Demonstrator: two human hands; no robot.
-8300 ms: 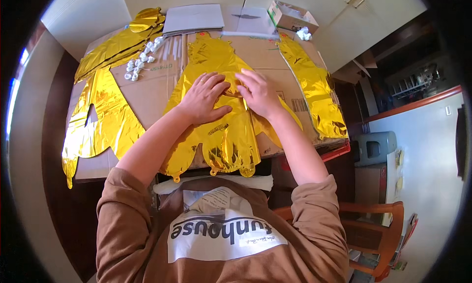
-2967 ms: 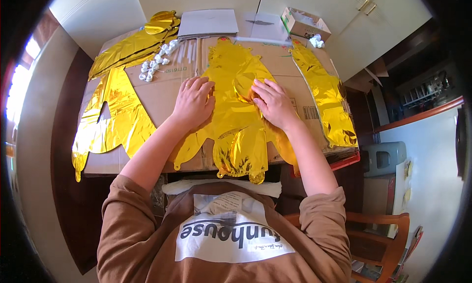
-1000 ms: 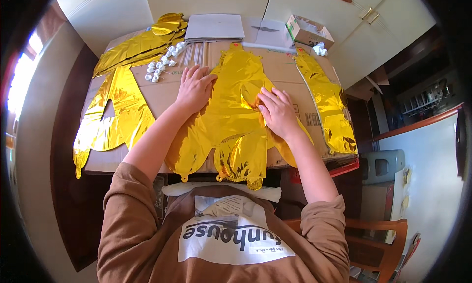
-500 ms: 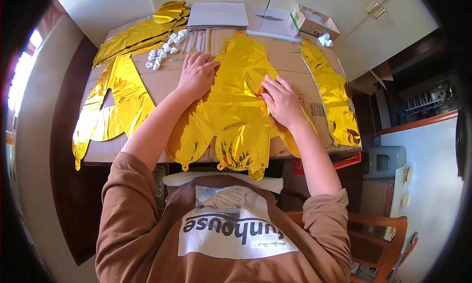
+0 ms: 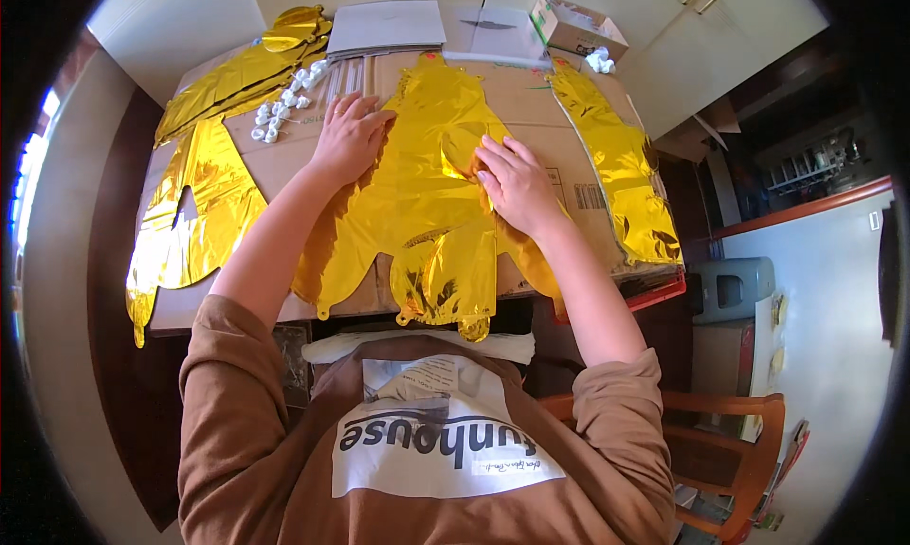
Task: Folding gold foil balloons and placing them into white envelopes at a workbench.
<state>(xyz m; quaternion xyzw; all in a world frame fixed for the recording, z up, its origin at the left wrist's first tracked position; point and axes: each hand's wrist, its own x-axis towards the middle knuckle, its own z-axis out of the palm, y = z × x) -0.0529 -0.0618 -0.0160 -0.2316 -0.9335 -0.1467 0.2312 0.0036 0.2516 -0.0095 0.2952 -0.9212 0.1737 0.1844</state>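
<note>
Your left hand (image 5: pixel 349 142) and right hand (image 5: pixel 517 180) lie palms down at either side of a flattened gold foil balloon (image 5: pixel 417 185), whose lobes reach back between your forearms. It looks partway done: most of the foil seems flat, while the creased flap (image 5: pixel 460 270) between your forearms and the fold (image 5: pixel 461 154) at your right fingertips do not. Your left fingers bend loosely, thumb by the foil's edge; your right fingers slant inward. Whether either pinches can't be told. Left of your left hand are a holed foil piece (image 5: pixel 213 180) and white lumps (image 5: pixel 274 112); right of your right, a foil strip (image 5: pixel 616 166). Farthest ahead sit a paper stack (image 5: pixel 384 28) and box (image 5: pixel 592 41).
</note>
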